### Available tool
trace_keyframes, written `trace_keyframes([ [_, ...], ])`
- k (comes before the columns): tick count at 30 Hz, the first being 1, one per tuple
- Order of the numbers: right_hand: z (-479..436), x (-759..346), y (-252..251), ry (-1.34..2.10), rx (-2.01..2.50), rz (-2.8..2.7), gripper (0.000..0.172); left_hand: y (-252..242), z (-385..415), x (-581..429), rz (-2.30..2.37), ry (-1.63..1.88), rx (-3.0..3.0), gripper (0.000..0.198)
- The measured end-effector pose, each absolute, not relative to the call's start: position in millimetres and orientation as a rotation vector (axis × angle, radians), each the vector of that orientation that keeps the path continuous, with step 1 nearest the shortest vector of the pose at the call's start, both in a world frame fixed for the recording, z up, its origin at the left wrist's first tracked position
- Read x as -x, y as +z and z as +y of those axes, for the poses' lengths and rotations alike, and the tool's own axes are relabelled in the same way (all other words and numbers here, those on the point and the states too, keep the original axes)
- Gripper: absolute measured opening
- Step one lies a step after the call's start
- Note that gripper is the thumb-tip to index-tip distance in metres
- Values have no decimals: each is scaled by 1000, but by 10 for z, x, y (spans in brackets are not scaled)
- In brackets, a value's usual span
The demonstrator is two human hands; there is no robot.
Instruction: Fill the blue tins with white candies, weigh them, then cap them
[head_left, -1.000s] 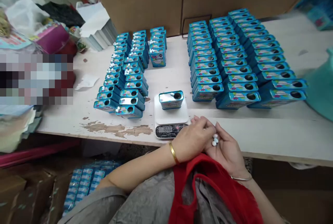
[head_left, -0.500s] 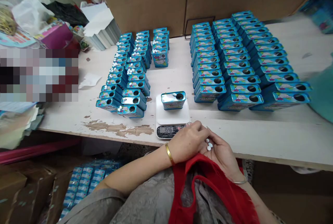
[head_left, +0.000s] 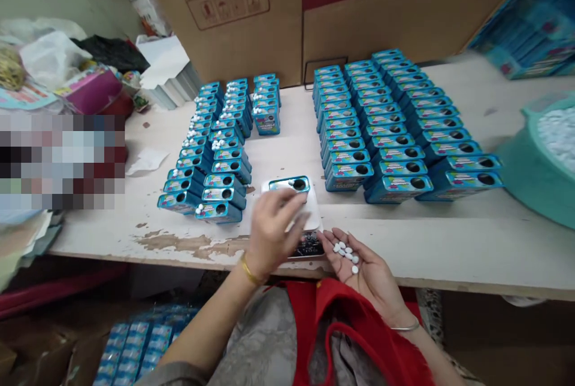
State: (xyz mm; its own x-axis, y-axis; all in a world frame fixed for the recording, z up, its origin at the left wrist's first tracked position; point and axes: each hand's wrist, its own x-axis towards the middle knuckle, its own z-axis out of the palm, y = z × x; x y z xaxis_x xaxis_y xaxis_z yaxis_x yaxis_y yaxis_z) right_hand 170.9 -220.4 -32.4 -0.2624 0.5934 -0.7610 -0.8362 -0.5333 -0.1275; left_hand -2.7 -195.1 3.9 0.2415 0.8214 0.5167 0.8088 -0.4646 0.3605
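Observation:
My left hand (head_left: 279,229), blurred by motion, is over the front of the white scale (head_left: 318,206). Its fingertips are close to the opening of a blue candy tin (head_left: 287,185) on the scale's platform. The blur hides whether anything is between the fingers. A white candy lies on the tin's lid by the hole. Palm up and cupped, my right hand (head_left: 366,269) holds several white candies (head_left: 345,251) beside the scale. My left hand covers most of the scale's display.
Rows of open blue tins (head_left: 395,188) stand at the right. More tins (head_left: 220,211) at the left bear white candies on their lids. A teal tub (head_left: 534,176) of white candies sits far right. A cardboard carton (head_left: 242,45) lines the back.
My left hand has moved from my right palm leftward and up to the tin on the scale. More candies now show in my opened right palm. The camera view has shifted.

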Motion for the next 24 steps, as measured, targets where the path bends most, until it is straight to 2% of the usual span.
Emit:
trace_keyframes([
  [4,-2181,-1696,-329,1927,986,374,17,53,-1767,280,1842,886,-2530,38],
  [9,-2165,-1716,-355,1927,919,362,13,37,-1632,257,1686,698,-2658,32],
  [13,-2147,-1769,-356,1898,900,340,14,104,-1528,218,1748,539,-2626,45],
  [16,-2139,-1817,-382,1885,904,342,14,194,-1440,79,1635,534,-2635,36],
  [19,-2135,-1863,-434,1878,911,343,14,254,-1335,-226,1462,615,-2649,37],
  [24,-2143,-1945,-526,1853,936,360,14,70,-1148,-714,1340,431,-2751,37],
])
